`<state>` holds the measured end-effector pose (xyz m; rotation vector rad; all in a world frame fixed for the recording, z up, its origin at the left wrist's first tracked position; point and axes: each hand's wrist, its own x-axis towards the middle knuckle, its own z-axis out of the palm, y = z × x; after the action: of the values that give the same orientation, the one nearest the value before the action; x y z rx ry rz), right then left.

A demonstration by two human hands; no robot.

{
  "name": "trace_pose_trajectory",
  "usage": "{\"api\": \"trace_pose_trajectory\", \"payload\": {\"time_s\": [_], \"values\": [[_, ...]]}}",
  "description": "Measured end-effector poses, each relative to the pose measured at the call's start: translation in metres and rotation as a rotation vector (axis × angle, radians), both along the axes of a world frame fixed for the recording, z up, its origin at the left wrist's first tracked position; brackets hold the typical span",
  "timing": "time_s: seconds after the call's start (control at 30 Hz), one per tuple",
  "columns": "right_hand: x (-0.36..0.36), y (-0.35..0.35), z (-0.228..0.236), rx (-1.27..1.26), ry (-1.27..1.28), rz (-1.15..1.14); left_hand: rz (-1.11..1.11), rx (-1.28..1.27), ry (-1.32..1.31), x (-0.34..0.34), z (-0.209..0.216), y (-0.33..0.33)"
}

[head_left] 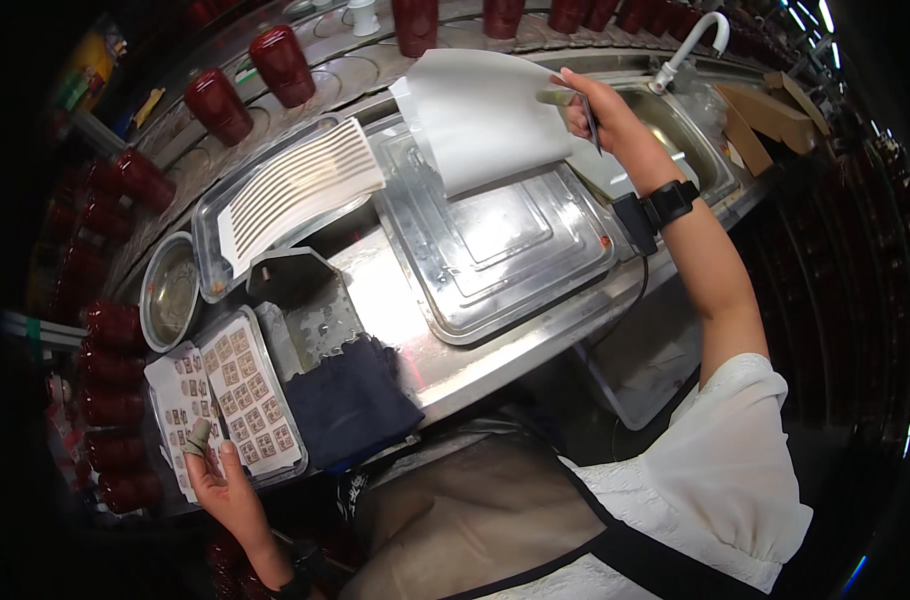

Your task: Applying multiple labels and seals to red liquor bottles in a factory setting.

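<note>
Since the right hand [603, 112] pinches the white sheet [490, 120] by one edge, the unsupported span to its left could sag and crease; whether the left hand [225, 486], above the printed sheet [247, 388], grips anything, I cannot tell.

Counter [387, 285] bright, white glare on metal; light tubes [826, 15] at upper right; surroundings dim; fisheye bends edges, corners black.
</note>
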<state>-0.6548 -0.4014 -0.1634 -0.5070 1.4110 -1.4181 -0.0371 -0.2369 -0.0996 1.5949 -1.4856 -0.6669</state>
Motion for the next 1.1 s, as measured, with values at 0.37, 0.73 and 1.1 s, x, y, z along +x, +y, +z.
{"api": "trace_pose_trajectory", "payload": {"time_s": [0.37, 0.73, 1.1], "values": [[0.076, 0.026, -0.041, 0.003, 1.788, 0.744, 0.044, 0.049, 0.039, 0.020, -0.010, 0.006], [0.025, 0.117, 0.028, -0.120, 1.889, 0.495, -0.024, 0.071, 0.080, 0.012, -0.001, 0.001], [-0.017, 0.406, 0.009, 0.217, 1.496, -0.277, -0.265, 0.157, 0.042, -0.046, 0.007, -0.037]]}}
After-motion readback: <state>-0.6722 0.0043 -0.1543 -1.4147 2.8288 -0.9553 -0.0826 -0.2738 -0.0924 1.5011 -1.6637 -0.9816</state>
